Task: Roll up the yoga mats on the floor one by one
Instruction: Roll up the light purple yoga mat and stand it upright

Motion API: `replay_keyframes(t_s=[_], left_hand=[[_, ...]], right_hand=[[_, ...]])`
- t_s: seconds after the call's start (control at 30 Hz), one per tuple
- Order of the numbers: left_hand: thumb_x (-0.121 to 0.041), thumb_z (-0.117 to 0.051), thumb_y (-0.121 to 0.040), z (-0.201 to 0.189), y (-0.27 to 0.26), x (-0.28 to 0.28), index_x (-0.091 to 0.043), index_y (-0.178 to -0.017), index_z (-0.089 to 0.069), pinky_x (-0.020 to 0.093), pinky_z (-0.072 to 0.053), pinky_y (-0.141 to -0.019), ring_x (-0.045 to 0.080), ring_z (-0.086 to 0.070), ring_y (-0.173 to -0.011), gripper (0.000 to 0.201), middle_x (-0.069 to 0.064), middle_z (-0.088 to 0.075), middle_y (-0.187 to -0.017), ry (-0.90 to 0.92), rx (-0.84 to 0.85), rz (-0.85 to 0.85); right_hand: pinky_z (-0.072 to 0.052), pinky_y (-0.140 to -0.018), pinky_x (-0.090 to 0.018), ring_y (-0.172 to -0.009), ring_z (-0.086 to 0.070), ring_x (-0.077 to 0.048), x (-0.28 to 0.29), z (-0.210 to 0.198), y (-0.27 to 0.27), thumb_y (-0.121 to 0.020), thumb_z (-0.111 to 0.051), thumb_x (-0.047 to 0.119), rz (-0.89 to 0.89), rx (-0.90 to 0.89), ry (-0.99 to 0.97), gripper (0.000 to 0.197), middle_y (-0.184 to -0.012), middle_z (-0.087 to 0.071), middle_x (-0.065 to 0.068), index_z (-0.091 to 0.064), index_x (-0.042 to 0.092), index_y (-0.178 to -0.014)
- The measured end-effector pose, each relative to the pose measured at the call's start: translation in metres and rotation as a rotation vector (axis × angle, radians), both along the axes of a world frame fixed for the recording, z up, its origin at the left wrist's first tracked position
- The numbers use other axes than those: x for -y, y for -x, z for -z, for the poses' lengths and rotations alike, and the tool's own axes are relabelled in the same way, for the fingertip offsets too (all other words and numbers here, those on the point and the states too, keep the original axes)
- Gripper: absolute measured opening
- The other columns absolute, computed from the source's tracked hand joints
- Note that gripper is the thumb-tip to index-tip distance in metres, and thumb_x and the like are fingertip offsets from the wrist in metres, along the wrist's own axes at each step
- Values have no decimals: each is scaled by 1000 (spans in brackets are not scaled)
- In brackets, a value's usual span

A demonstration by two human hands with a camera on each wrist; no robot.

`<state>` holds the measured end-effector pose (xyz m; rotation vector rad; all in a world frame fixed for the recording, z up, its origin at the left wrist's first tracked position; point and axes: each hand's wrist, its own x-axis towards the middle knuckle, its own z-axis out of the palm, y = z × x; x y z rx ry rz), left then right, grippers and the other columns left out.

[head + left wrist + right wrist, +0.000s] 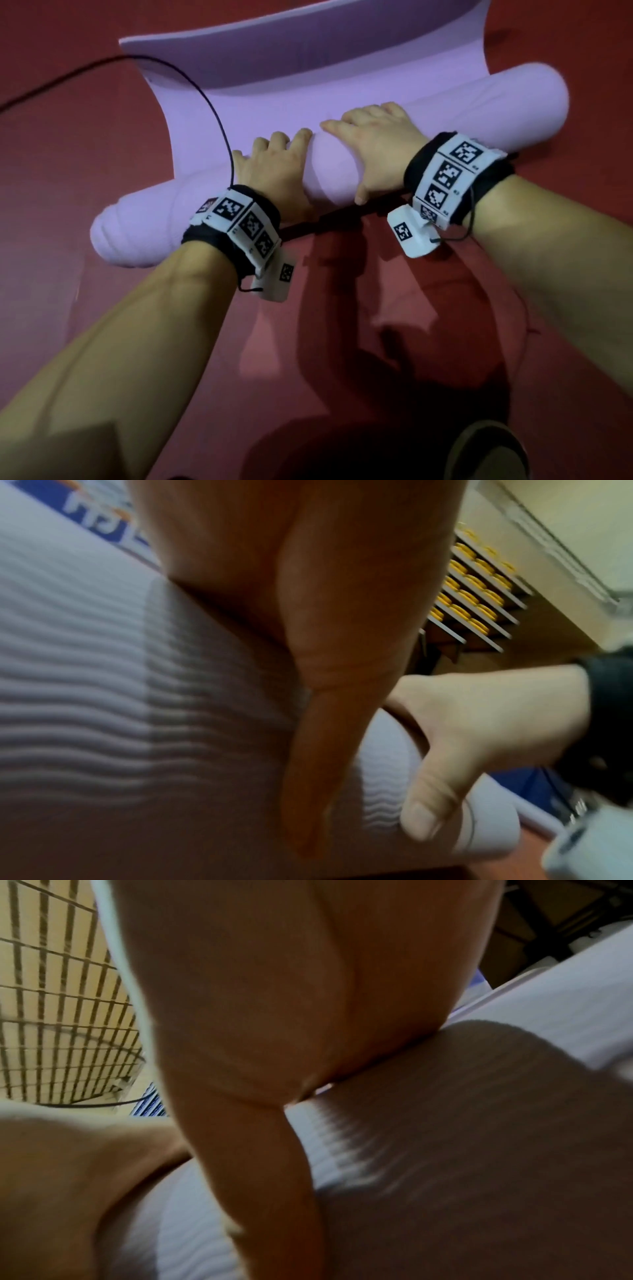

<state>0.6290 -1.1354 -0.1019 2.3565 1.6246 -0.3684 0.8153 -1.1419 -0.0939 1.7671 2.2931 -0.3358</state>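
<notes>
A lilac yoga mat is partly rolled into a thick roll (445,113) that lies slanted across the red floor. Its unrolled part (239,102) stretches away from me, and the far end (274,51) curls upward. My left hand (274,164) grips the middle of the roll, with its fingers curled over the top. My right hand (376,144) sits beside it, fingers draped over the roll and thumb down the near side. In the left wrist view my left thumb (325,723) lies against the ribbed roll (85,696). The right wrist view shows my right hand (274,1042) on the roll (479,1123).
A black cable (205,89) arcs from my left wrist across the mat to the left. A dark strap (325,222) lies on the red floor (68,137) under the roll's near side. My foot (486,452) is at the bottom right. A rack with yellow items (472,593) stands beyond.
</notes>
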Motion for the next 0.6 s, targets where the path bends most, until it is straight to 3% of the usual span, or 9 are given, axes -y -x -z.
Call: replay_keyframes(t_s=[0.17, 0.27, 0.4, 0.5, 0.6], left_hand=[[-64, -85, -53, -5, 0, -14, -32, -146, -27, 60, -35, -100, 35, -43, -127, 114, 5, -46, -139, 70, 18, -18], [-64, -86, -54, -6, -1, -18, -31, -148, -26, 60, -36, -101, 34, -42, -130, 116, 4, -45, -142, 63, 2, -10], [-65, -83, -58, -2, 3, -10, -29, -153, -22, 65, -29, -106, 34, -32, -136, 118, 5, -32, -152, -11, 11, -10], [-56, -88, -49, 8, 3, 2, -26, -153, -21, 68, -26, -106, 38, -38, -131, 127, 10, -37, -146, -130, 6, -46], [-52, -92, -47, 10, 2, -3, -27, -153, -21, 67, -26, -105, 38, -40, -129, 129, 10, -40, -143, -138, 7, -51]], right_hand=[[-10, -118, -60, -145, -22, -33, 20, 14, 2, -58, -89, 44, 65, 78, -133, 126, -157, -25, -11, -13, 27, -157], [-9, -117, -60, -145, -22, -33, 23, 21, 5, -59, -86, 35, 75, 77, -192, 119, -155, -27, -11, -16, 26, -156], [-12, -116, -59, -142, -26, -33, 13, 18, 3, -55, -88, 40, 73, 61, -165, 122, -152, -31, -10, -18, 27, -154], [-13, -116, -57, -140, -28, -32, 1, 12, 3, -48, -92, 44, 79, 39, -95, 127, -150, -35, -8, -22, 28, -152], [-12, -117, -56, -141, -28, -30, -11, 6, 1, -47, -93, 45, 85, 20, -51, 129, -152, -34, -6, -22, 30, -153]])
